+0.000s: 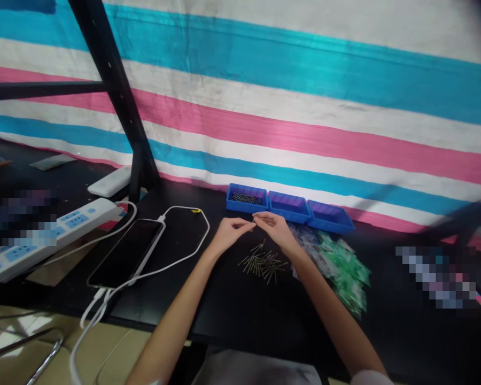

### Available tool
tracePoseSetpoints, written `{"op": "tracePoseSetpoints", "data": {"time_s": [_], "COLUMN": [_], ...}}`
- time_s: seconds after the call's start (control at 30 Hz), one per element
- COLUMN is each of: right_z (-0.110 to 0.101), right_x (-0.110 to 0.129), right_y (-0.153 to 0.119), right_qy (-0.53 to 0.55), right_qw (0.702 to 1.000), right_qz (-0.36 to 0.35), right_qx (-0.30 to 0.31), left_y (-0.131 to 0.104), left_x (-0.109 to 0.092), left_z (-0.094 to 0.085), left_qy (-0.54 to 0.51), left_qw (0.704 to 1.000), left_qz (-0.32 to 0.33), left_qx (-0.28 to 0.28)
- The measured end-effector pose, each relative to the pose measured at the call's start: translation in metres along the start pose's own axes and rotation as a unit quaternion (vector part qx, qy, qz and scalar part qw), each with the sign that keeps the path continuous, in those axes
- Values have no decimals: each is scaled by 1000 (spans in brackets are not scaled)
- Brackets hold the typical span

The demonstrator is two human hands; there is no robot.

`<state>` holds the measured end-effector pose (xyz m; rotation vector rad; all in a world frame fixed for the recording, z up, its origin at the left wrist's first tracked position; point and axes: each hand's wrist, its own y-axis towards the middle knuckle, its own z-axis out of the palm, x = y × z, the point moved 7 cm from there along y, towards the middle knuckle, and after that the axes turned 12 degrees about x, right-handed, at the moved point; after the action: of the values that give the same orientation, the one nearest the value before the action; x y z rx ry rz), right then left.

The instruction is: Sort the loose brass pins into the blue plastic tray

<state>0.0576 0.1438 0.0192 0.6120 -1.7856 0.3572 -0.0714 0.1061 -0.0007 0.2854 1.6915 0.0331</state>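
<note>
Here | 2 hands [228, 233] [278, 230] — fingers [264, 223] pinched, contents unclear | 3 blue trays [246, 207] [291, 215] [332, 223] | 1 rod pile [262, 262]

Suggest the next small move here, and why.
Probably part the right grip slightly from the left grip: their fingertips meet, and anything between them is too small to tell. Loose pins lie close by, so checking before reaching there seems sensible.

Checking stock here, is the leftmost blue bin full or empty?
Partly filled: thin dark pieces lie inside the leftmost blue bin, below its rim.
</note>
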Motion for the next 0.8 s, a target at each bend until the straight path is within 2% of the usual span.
{"op": "tracePoseSetpoints", "data": {"time_s": [0.17, 0.37, 0.6, 0.7, 0.8], "right_z": [0, 8, -8, -18, -24], "right_x": [-9, -9, -18, -11, 3], "right_y": [-6, -11, 3, 16, 24], "right_qy": [37, -6, 77, 75, 24], "right_qw": [998, 1000, 994, 993, 995], "right_qz": [17, 4, 24, -8, -71], "right_qx": [-57, 2, -68, -90, -67], "left_y": [-1, -1, 2, 3, 2], "left_x": [0, 7, 11, 15, 21], "left_z": [-7, -10, 4, -1, -11], "left_qy": [-19, -19, -9, -22, -33], "left_qw": [999, 996, 999, 998, 992], "left_qz": [-8, -24, -31, -40, -66], "left_qx": [-36, -79, -22, -53, -99]}}
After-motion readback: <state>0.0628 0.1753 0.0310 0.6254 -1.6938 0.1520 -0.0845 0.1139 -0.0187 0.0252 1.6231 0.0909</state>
